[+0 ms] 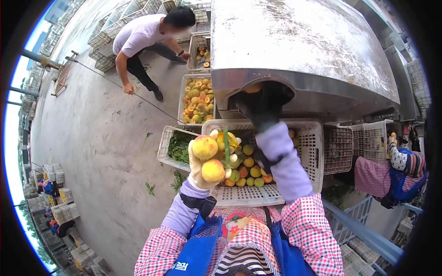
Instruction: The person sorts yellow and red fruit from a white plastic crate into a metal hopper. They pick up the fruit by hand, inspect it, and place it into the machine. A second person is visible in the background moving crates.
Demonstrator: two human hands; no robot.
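My left hand (203,165), in a pale glove, holds several yellow-red peaches (212,170) and a long green leaf (226,146) over the left part of a large white plastic crate (310,155). Whole green, yellow and reddish peaches (255,171) lie in that crate. My right hand (264,107), in a dark glove, reaches into the arched opening of a metal machine (304,41) beyond the crate. A yellow-orange fruit (253,88) shows in the opening beside it. The fingers of my right hand are blurred and hidden in the dark.
Left of the machine stands a crate (180,100) of halved and whole peaches. A smaller crate (164,143) holds green leaves. A person (141,38) bends over another crate (195,41), holding a long hooked rod (103,76). Another worker (397,172) and blue railings (366,227) are at right.
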